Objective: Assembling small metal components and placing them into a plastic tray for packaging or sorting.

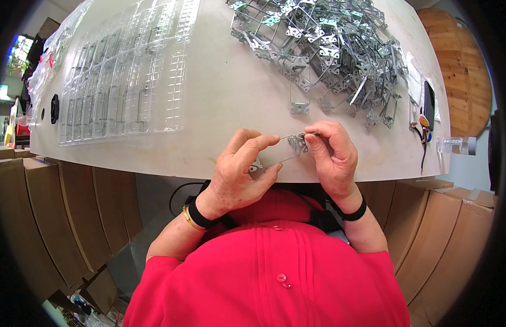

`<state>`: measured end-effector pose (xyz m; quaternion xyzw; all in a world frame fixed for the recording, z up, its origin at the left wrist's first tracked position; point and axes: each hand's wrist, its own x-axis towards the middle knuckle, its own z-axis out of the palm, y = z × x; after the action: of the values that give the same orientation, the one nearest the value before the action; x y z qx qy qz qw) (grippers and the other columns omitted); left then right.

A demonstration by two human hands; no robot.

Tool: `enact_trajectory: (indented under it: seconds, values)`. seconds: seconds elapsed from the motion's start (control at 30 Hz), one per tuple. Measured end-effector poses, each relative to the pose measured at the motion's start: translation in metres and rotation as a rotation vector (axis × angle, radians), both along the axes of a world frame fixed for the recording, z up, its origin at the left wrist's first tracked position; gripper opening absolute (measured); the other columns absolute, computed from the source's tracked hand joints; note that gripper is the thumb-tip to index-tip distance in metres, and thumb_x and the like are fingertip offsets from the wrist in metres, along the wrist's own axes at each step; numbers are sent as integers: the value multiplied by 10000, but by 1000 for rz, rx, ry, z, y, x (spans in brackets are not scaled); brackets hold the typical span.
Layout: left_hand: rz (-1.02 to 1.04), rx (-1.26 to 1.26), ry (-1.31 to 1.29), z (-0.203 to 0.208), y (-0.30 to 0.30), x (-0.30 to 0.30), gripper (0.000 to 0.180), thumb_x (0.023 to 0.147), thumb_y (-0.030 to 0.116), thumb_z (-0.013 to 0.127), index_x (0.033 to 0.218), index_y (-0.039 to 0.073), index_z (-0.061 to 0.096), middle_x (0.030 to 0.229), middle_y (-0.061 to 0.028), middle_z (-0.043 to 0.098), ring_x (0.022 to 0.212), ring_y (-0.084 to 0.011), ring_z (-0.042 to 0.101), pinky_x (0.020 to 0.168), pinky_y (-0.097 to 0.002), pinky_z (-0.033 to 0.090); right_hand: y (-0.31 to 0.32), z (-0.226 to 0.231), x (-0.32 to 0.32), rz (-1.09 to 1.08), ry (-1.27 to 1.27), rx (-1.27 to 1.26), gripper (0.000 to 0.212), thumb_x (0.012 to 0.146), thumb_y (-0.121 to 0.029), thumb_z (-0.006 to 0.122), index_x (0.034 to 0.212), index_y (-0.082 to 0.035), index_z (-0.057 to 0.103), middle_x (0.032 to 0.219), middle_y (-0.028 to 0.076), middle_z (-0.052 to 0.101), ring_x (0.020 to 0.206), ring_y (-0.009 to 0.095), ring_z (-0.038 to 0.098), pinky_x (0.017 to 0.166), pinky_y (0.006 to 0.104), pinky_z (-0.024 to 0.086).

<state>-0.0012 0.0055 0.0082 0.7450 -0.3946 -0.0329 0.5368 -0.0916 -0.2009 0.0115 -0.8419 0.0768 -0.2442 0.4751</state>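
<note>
Between my two hands, just above the table's near edge, is a metal bracket frame [297, 144] made of thin rods with stamped plates at its ends. The fingers of my left hand [238, 168] close around its left end, which they partly cover. My right hand [334, 155] pinches the upper right corner between thumb and fingers. Beyond the hands lies a large tangled heap of similar metal bracket frames [340, 54]. One frame's end plate [300, 108] sticks out of the heap toward me.
A clear plastic compartment tray [174, 103] with metal parts in its slots lies at the left. On the right are orange-handled pliers [424, 121], a dark phone-like slab [429, 101] and a clear bottle [454, 145]. Cardboard boxes [73, 212] stand below the table on both sides.
</note>
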Motion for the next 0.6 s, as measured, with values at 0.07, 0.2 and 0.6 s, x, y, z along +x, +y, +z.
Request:
enact_trajectory:
  seconds: [0.07,0.2,0.6]
  values:
    - [3,-1,-4,0,0,0,532,744,-9,855,1253,42,710,1064,-120,670,893,-217,662,741,-326,547,-1,0,2,21,-57,-83,130,963,-24,776,1077,-34,715,999,88,704,839,188,661,733,308,544]
    - [1,6,-3,0,0,0,533,744,-5,858,1255,44,711,1068,-121,673,890,-219,663,743,-327,547,-1,-2,-1,12,-30,-82,134,955,-20,781,1076,-37,726,1002,90,705,864,206,667,746,318,552]
    - [-15,8,-12,0,1,0,534,756,0,853,1268,40,705,1077,-122,666,885,-217,652,735,-320,541,-2,-2,0,-5,-14,-38,151,922,-28,811,1051,-52,738,1001,92,709,912,243,677,792,335,549]
